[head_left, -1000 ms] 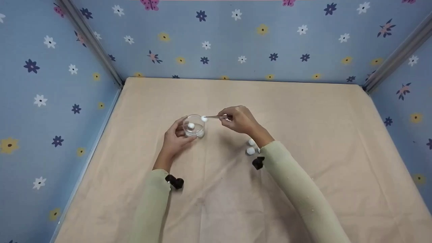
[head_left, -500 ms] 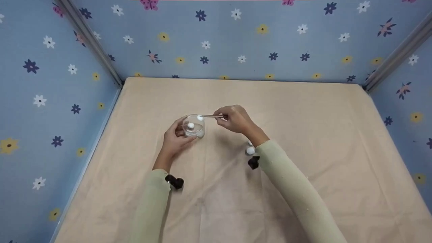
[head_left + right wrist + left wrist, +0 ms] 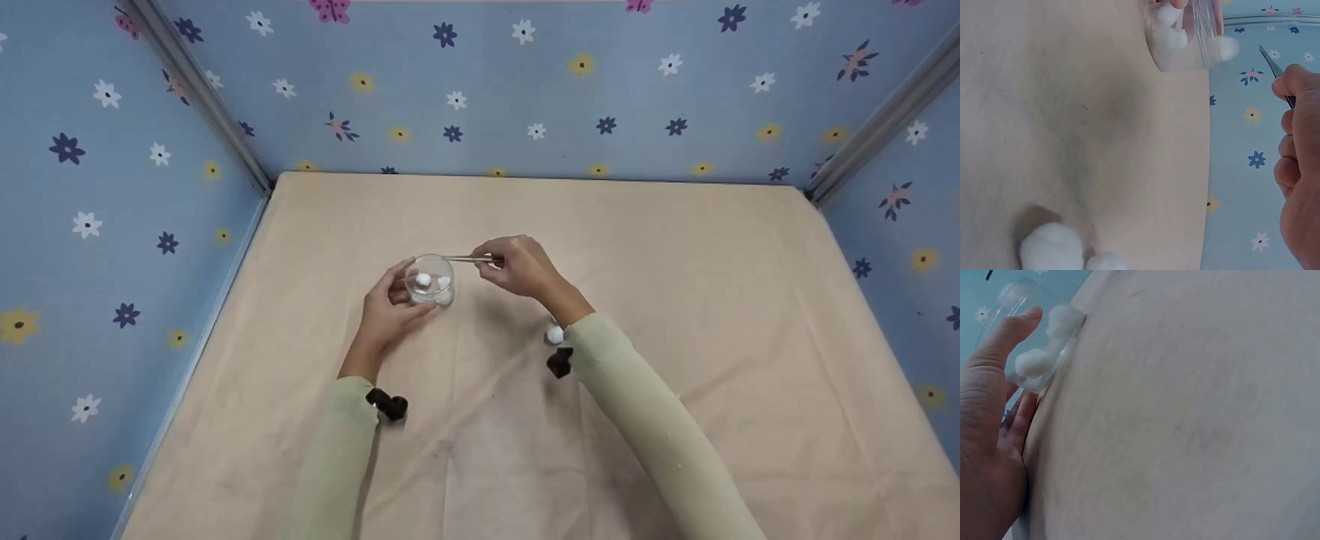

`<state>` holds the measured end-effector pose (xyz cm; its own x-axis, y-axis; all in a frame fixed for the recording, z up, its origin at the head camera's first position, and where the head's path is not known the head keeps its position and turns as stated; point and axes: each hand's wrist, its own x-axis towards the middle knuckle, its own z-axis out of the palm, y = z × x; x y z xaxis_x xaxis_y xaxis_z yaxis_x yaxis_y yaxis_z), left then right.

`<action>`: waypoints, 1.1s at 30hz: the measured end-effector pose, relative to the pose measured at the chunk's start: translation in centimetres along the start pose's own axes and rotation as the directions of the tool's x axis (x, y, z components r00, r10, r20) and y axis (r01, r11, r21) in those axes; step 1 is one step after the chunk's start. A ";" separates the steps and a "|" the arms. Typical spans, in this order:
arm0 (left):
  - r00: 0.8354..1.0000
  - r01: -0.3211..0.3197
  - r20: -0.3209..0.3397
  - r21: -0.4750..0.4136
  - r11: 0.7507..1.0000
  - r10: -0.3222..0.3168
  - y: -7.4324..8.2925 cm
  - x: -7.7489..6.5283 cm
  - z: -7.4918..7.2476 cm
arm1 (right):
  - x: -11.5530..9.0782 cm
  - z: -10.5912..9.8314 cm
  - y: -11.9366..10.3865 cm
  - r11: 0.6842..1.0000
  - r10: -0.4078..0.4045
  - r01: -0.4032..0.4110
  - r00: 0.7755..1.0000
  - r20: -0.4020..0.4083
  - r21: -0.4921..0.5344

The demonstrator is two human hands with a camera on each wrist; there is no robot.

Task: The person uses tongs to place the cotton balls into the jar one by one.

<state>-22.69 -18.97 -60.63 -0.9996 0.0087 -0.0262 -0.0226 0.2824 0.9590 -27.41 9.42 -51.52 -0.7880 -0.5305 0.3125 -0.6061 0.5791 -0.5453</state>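
Cotton balls [image 3: 424, 280] show in a jar [image 3: 431, 292] left of centre in the head view, gripped by the left hand [image 3: 388, 309]. The right hand [image 3: 523, 265] pinches tweezers [image 3: 463, 259] near the jar's rim.

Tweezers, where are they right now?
In the head view, the right hand holds the tweezers, pointing left toward the clear cup in the left hand.

Beyond the far edge of the beige-covered table [image 3: 675, 247] you have a blue, flower-printed back wall [image 3: 517, 75]; beside the table stand a matching left wall [image 3: 52, 262] and right wall [image 3: 919, 225], with a left metal post [image 3: 202, 94] and right metal post [image 3: 885, 124] near its far corners
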 end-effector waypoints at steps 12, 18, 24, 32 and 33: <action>1.000 -0.001 -0.007 0.020 1.000 0.001 0.1 0.0 0.0 | -0.2 0.1 0.2 1.000 0.012 -0.012 1.000 0.003 0.010; 1.000 0.000 -0.003 0.018 1.000 0.000 0.0 0.0 0.0 | -0.4 0.1 0.3 1.000 0.028 -0.029 1.000 0.010 0.013; 1.000 0.009 0.013 0.030 1.000 -0.010 0.2 -0.1 -0.1 | -0.6 -0.4 0.3 0.999 0.046 -0.046 0.999 0.018 -0.007; 1.000 0.017 0.012 0.041 0.999 -0.017 0.4 -0.2 -0.1 | -1.1 -0.7 0.4 0.999 0.046 -0.047 0.999 0.023 0.005; 1.000 0.018 0.011 0.039 0.999 -0.018 0.4 -0.2 -0.1 | -1.1 -0.8 0.4 0.999 0.045 -0.045 0.999 0.023 0.003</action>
<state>-22.48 -18.91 -60.18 -0.9988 0.0139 -0.0464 -0.0395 0.3197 0.9467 -26.82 10.74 -51.46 -0.8117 -0.5180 0.2698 -0.5697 0.6004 -0.5612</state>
